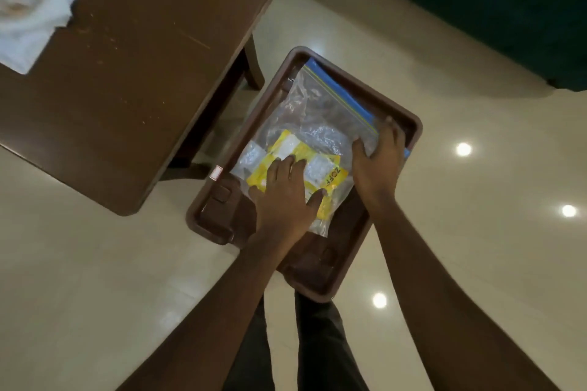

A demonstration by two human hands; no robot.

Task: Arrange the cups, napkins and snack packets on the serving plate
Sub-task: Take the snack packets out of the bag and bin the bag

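Your left hand (286, 197) presses flat, fingers spread, on the yellow snack packets (330, 181) inside the clear zip bag (317, 111). Your right hand (378, 162) grips the bag's blue-zip corner. The bag lies in the brown serving tray (219, 219) on the floor (95, 263), beside the desk (143, 73).

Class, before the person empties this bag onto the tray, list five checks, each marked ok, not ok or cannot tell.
1. Bag lies inside the tray: ok.
2. Left hand rests flat on the bag over the yellow packets: ok.
3. Right hand grips the bag near its blue zip strip: ok.
4. Zip open: cannot tell.
5. Packets out of the bag: not ok, all inside.
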